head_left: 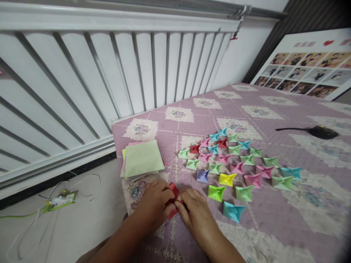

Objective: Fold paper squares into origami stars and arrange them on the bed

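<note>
Between my two hands is a small piece of red folded paper (pixel 173 188), just above the patterned cloth. My left hand (pixel 155 201) grips its left side with curled fingers. From the other side my right hand (pixel 196 208) pinches it, thumb and fingers pressed together. Much of the red paper is hidden under the fingers. Close beyond the left hand lies a stack of square coloured paper (pixel 144 159), pale green on top. Right of my hands stand several folded paper shapes in rows, among them a blue one (pixel 233 212) and a bright green one (pixel 216 193).
The purple floral cloth (pixel 274 223) covers the surface. A white radiator (pixel 137 69) runs along the back left. At the right lies a dark, long-handled object (pixel 323 132), with a photo board (pixel 298 69) behind it. A power strip (pixel 60 201) with cables rests on the floor.
</note>
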Demonstrator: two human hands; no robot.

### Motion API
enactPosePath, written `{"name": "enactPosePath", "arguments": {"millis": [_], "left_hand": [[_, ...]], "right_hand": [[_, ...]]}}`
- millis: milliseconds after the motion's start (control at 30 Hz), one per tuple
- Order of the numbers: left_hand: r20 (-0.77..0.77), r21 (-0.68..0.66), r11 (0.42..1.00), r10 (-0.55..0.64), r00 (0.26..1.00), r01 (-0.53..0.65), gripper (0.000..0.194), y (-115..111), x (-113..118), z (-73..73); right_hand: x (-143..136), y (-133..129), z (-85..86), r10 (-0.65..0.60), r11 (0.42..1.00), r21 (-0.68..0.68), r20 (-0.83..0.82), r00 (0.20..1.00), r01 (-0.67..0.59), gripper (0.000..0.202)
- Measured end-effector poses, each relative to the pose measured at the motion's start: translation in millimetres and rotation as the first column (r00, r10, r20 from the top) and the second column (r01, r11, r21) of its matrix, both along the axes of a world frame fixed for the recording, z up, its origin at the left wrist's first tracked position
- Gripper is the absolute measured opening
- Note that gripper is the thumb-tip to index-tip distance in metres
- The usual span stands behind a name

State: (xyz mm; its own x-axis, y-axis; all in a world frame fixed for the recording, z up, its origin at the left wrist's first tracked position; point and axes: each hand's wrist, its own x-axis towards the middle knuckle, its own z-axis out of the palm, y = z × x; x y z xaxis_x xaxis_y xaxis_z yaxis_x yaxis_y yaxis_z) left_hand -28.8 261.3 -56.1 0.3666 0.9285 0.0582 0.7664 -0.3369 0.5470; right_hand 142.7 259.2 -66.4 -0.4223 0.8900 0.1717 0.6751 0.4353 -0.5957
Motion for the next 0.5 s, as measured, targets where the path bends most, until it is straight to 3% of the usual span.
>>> {"name": "enactPosePath", "arguments": {"millis": [100, 300, 500], "left_hand": [[-0.001, -0.003, 1.000, 0.015, 1.000, -0.015, 0.010, 0.0, 3.4, -3.3], [0.007, -0.021, 0.999, 0.039, 0.999, -0.039, 0.007, -0.7, 3.3, -5.2], [-0.010, -0.023, 0.999, 0.032, 0.999, -0.032, 0.007, -0.5, 2.7, -4.4]], "right_hand": [[0.0, -0.2, 3.6, 0.002, 1.000, -0.019, -0.002, 1.000, -0.002, 0.005], [2.2, 0.1, 10.6, 0.008, 0.999, -0.036, 0.007, 1.000, -0.008, 0.022], [6.4, 2.3, 9.9, 0.016, 0.999, -0.028, 0.035, 0.999, -0.015, 0.020]]}}
